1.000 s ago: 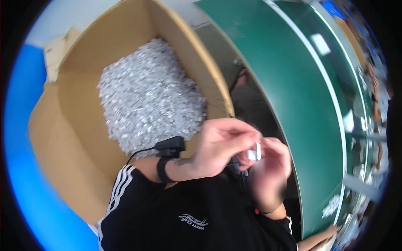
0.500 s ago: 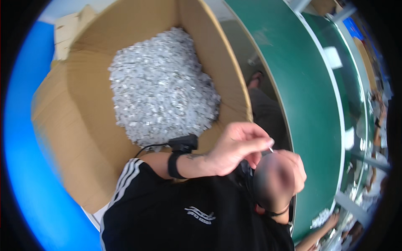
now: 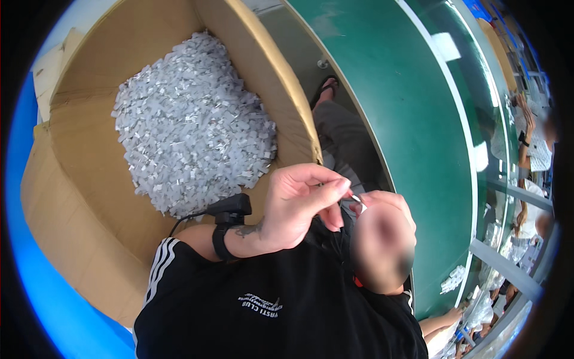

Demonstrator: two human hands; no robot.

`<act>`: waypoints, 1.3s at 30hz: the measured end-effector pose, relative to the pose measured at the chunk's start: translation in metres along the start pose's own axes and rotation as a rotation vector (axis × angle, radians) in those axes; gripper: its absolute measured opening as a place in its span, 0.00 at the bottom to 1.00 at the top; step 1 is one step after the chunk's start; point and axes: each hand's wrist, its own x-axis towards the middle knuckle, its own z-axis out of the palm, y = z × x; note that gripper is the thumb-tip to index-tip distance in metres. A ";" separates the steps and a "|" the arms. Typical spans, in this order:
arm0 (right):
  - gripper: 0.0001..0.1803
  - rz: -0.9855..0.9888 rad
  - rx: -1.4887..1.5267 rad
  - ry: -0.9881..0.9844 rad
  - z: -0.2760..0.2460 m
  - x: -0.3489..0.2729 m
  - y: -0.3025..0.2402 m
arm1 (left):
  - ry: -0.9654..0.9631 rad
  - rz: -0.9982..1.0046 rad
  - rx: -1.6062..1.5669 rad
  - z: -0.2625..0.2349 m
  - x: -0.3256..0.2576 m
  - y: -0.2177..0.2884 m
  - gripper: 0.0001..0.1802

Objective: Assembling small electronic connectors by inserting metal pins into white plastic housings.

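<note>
In front of my body, my left hand [image 3: 299, 206] pinches one end of a small white-and-silver piece [image 3: 357, 199] between thumb and forefinger. The other fingers curl underneath. My right hand [image 3: 391, 209] meets it from the other side with bent fingers at the white end of the same piece; most of that hand is smeared over. On my left wrist is a black strap [image 3: 221, 242] carrying a small black device [image 3: 232, 206] with a cable. Beyond my left arm, a large pile of small whitish pieces [image 3: 194, 125] lies inside a big cardboard box [image 3: 275, 75].
A long green table [image 3: 412, 119] with a pale edge runs along my right. At its near end lie some white pieces [image 3: 453, 279] beside another person's hand [image 3: 451, 317]. Other people and clear bags [image 3: 481, 308] are farther right. Blue material [image 3: 36, 269] borders the box.
The view has shifted, so the box, the pile and my hands sit farther left. My hands stay close together, and the small piece between them shows more plainly.
</note>
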 end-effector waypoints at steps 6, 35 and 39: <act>0.06 0.198 0.211 0.112 0.010 -0.007 0.002 | -0.042 0.302 0.189 0.005 0.002 -0.006 0.03; 0.05 0.591 0.547 0.465 -0.053 -0.026 0.027 | 0.641 0.493 1.895 -0.383 0.189 0.141 0.08; 0.05 0.593 0.586 0.404 -0.039 -0.016 0.029 | 0.395 0.817 1.291 -0.213 0.143 0.131 0.06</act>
